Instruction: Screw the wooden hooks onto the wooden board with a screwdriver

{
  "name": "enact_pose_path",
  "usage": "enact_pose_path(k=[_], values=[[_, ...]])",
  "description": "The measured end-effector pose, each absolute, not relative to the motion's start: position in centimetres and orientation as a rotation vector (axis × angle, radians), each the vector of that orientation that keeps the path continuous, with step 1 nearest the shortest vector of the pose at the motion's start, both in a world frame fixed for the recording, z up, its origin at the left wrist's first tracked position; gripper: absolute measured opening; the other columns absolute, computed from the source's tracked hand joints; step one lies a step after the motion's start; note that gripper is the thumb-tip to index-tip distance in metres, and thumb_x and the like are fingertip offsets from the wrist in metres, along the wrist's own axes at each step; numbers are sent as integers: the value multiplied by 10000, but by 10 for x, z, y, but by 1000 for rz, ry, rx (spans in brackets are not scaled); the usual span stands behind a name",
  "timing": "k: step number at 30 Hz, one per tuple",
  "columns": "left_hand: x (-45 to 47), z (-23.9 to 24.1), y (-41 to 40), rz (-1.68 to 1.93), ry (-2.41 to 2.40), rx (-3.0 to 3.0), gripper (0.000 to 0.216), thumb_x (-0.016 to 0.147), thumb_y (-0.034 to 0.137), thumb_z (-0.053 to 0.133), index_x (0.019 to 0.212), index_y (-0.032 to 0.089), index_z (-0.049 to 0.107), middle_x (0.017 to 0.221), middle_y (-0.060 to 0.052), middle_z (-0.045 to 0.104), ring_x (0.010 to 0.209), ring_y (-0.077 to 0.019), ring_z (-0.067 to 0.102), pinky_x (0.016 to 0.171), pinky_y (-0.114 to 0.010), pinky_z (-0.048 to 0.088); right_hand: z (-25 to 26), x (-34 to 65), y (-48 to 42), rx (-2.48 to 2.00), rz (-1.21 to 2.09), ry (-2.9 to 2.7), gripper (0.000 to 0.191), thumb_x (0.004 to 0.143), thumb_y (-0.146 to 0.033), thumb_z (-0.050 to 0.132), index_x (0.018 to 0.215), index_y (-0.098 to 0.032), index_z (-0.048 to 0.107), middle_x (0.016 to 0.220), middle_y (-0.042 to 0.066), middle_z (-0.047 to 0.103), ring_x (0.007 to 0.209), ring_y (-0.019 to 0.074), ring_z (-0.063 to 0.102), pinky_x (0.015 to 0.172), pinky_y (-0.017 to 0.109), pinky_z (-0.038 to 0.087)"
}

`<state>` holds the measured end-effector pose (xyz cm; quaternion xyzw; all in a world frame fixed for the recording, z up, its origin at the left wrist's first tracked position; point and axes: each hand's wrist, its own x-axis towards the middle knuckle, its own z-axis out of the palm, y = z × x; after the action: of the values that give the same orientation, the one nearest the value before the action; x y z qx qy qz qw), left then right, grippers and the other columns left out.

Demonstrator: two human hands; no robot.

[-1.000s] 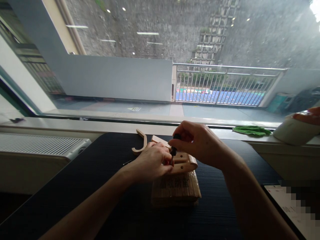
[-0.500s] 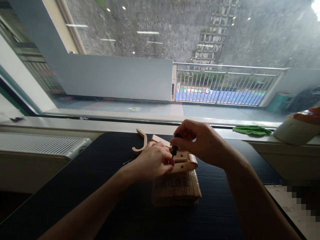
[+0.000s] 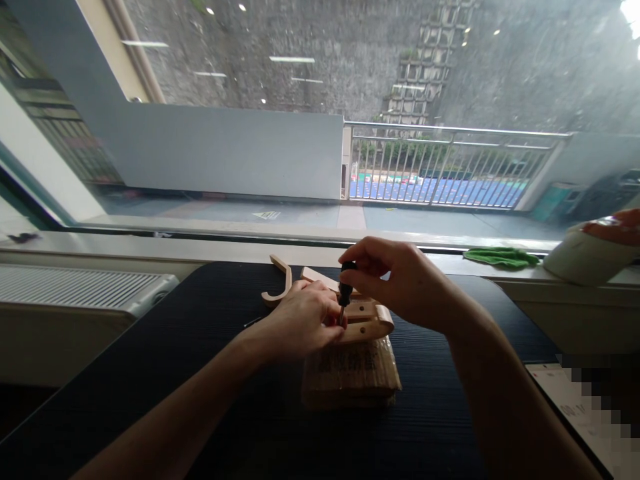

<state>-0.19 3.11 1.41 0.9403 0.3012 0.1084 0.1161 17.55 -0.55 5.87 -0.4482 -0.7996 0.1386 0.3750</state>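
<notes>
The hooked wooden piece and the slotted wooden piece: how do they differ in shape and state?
The hooked wooden piece is slim and curls at one end; the slotted wooden piece has a gap and dark round holes. The hooked piece lies on the table, held by neither hand; the slotted piece is partly covered by the left hand, and the right hand points a screwdriver down at it. Both look pale.
</notes>
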Motion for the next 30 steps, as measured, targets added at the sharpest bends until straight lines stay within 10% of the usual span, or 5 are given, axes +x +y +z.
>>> enact_pose_path(k=[30], values=[[-2,4,38,336,925,2738,255,774,397,530,716,234,717,799,-40,636,912,-238,534,907,-410,329,55,170,-3,-979,428,-2076,246,822,-171,491,1032,-205,615,843,-6,622,716,84,555,638,220,421]])
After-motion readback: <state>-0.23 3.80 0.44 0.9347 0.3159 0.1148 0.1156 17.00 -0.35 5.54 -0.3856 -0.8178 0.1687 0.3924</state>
